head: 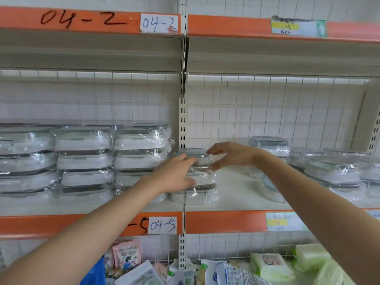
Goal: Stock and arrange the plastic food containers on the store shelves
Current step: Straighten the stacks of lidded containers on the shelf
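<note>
Two bare arms reach over the orange front edge of a store shelf (pixel 236 194) toward a short stack of wrapped plastic food containers (pixel 195 177) standing just right of the slotted white upright post (pixel 182 124). The left hand (pixel 174 173) lies flat against the stack's left side, fingers straight and spread. The right hand (pixel 230 154) arches over the stack's top right corner, thumb low and fingers above in a wide curve; whether its fingertips actually touch the wrap cannot be told through the motion blur.

To the left of the post, taller rows of identical containers (pixel 82 161) stand four high, packed close together and nearly touching the stack at the hands. To the right, well apart across bare shelf, a looser group of the same containers (pixel 333 167) sits near the wire-grid back panel (pixel 267 112), partly hidden behind the right forearm.

A paper label (pixel 158 23) reading 04-2 is stuck to the orange edge of the shelf above, beside the same number written by hand. A label (pixel 162 225) reading 04-5 marks the edge below the hands, and a yellow-and-white price tag (pixel 284 222) sits further right. On the level underneath lie mixed goods: a pink packet (pixel 127 253), a blue bag (pixel 94 272) and pale green packs (pixel 271 266).
</note>
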Action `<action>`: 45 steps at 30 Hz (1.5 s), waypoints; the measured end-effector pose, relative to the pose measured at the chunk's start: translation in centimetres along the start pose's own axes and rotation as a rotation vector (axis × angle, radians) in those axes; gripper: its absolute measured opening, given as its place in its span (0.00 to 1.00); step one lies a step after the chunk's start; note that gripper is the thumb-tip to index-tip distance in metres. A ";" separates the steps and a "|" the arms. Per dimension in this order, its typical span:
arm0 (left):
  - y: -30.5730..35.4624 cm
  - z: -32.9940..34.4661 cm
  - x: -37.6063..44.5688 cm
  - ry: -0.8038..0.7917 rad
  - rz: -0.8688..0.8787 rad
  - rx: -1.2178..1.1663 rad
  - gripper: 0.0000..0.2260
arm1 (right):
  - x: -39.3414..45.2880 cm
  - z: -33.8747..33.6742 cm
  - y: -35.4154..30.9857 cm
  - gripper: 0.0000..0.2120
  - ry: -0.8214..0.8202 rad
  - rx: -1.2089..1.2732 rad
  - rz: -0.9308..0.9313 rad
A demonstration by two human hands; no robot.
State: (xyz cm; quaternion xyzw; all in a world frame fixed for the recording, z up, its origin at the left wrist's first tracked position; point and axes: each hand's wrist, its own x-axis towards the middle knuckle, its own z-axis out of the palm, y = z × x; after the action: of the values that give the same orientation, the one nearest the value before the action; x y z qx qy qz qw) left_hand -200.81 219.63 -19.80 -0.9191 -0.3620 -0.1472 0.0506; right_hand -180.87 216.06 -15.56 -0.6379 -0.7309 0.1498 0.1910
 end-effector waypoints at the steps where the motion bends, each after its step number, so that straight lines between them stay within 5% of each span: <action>1: 0.0 0.0 0.2 -0.004 -0.008 0.021 0.29 | -0.6 -0.6 0.8 0.26 0.008 0.005 0.020; 6: 2.7 0.6 1.1 0.110 0.056 0.012 0.28 | -4.2 -3.3 6.1 0.22 -0.009 -0.305 0.204; 10: 6.0 1.1 2.4 0.185 0.166 -0.118 0.27 | -6.9 -4.2 9.9 0.32 -0.192 -0.458 0.465; 13: 8.5 1.9 4.2 0.115 0.193 -0.154 0.28 | -8.1 -3.8 11.6 0.36 -0.187 -0.432 0.498; 18: 12.2 3.3 7.6 -0.091 0.242 -0.207 0.37 | -8.5 -4.3 12.5 0.22 0.027 -0.010 0.334; 21: 13.1 4.2 9.4 -0.248 0.230 -0.205 0.44 | -7.5 -5.0 13.0 0.19 0.328 -0.308 0.261; 24: 13.3 5.0 10.9 -0.357 0.188 -0.225 0.41 | -6.3 -5.9 13.7 0.21 0.507 -0.352 0.254; 34: 9.0 -4.0 14.7 0.094 0.268 -0.370 0.32 | -0.5 -8.9 16.5 0.40 0.274 -0.537 0.391; 41: 0.4 -3.4 15.9 -0.028 -0.043 -0.114 0.29 | 1.8 -8.6 16.8 0.47 0.305 -0.645 0.406; 45: -2.2 -2.4 16.2 -0.052 -0.129 -0.175 0.29 | 1.9 -8.2 16.9 0.45 0.265 -0.466 0.386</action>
State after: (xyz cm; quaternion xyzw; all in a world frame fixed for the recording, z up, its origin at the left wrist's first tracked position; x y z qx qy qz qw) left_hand -191.60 231.27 -12.59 -0.8984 -0.4072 -0.1571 -0.0489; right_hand -162.42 220.12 -15.94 -0.8052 -0.5797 -0.0725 0.1014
